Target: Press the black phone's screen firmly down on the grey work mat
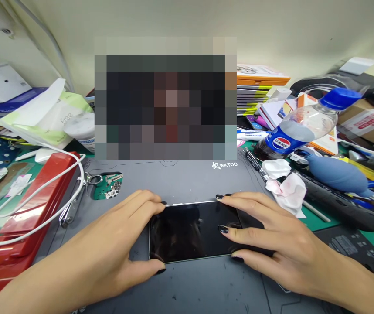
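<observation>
A smartphone [190,233] with a dark, glossy screen lies flat and sideways on a grey work mat [180,183]. My left hand [120,231] grips its left end, fingers along the far long edge and thumb at the near edge. Across the right part of the phone is my right hand [281,235]. Fingertips of that hand touch the far edge, one finger rests on the glass, and the thumb is against the near edge. The phone's right end is partly hidden beneath this hand.
Left stand a red plastic tool [33,209], a white cable [82,174] and a recess with small screws [113,187]. At right are a cola bottle [291,126], a blue air blower [337,174], crumpled tissue [287,192] and a pen [255,161]. A pixelated block covers the back centre.
</observation>
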The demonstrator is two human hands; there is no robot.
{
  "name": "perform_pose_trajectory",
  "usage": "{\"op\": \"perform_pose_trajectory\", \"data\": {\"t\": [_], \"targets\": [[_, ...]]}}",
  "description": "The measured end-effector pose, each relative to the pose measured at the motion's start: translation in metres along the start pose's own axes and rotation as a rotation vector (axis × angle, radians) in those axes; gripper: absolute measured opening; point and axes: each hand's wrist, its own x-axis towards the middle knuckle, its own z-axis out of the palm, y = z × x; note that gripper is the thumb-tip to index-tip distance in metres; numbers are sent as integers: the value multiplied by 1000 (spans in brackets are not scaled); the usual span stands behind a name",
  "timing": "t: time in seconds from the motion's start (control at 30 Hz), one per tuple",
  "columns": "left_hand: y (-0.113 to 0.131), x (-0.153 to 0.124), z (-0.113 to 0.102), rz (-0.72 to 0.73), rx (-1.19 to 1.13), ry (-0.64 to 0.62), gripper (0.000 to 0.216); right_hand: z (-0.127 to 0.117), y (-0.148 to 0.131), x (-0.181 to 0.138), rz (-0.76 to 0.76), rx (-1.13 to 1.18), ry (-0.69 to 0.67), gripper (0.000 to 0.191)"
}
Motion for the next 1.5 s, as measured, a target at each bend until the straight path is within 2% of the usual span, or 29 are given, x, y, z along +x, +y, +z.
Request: {"op": "perform_pose_trajectory", "data": {"t": [0.27, 0.5, 0.7, 0.8, 0.93, 1.07, 1.17, 1.23, 1.4, 1.47, 1.5], "targets": [[-2, -2, 6, -20, -35, 12, 50, 0, -1, 0, -7, -2, 3, 13], [1, 3, -2, 36, 21, 43, 51, -1, -2, 0, 22, 5, 8, 16], [-12, 1, 14, 108, -67, 145, 58, -7, -7, -1, 87, -25, -19, 16], [-12, 6, 16, 40, -57, 133, 34, -9, -10, -3, 107, -1, -19, 19], [-6, 8, 13, 13, -12, 167, 28, -5, -7, -4, 118, 97, 28, 21], [-1, 4, 9, 30, -59, 101, 55, 2, -2, -5, 114, 169, 37, 23], [4, 6, 4, -44, -72, 24, 55, 3, 0, -7, 100, 176, 16, 26], [6, 8, 3, -67, -65, 21, 54, 3, 1, -8, 88, 174, 4, 27], [5, -1, 6, -15, -19, 121, 54, 11, 5, -4, 59, 109, -19, 28], [8, -8, 9, 43, 14, 200, 55, 14, 4, 3, 63, 52, -47, 30], [11, -8, 11, 76, 37, 279, 54, 15, 2, 6, 71, 17, -72, 31]]}}
